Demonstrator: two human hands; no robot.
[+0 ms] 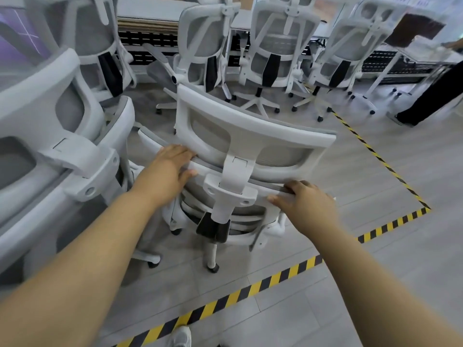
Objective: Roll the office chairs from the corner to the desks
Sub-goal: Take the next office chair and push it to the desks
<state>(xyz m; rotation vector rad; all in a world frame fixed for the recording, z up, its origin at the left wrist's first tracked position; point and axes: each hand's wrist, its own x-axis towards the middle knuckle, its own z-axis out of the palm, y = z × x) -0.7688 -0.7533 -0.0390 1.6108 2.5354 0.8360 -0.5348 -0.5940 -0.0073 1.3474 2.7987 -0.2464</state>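
A white office chair (pixel 250 136) with grey mesh stands right in front of me, its back and headrest turned toward me. My left hand (pixel 170 166) grips the top rim of the backrest on the left of the headrest post. My right hand (pixel 304 200) grips the same rim on the right, fingers curled over the edge. The chair's castors rest on the grey floor inside a zone marked with yellow-black tape (pixel 253 289). Several more white chairs (pixel 283 46) stand in a row behind it.
Two more chairs (pixel 57 146) crowd close on my left. White desks (pixel 155 13) run along the back behind the chair row. A person's dark trouser leg (pixel 436 93) shows at the right edge. My shoe (pixel 180 338) is at the bottom by the tape line.
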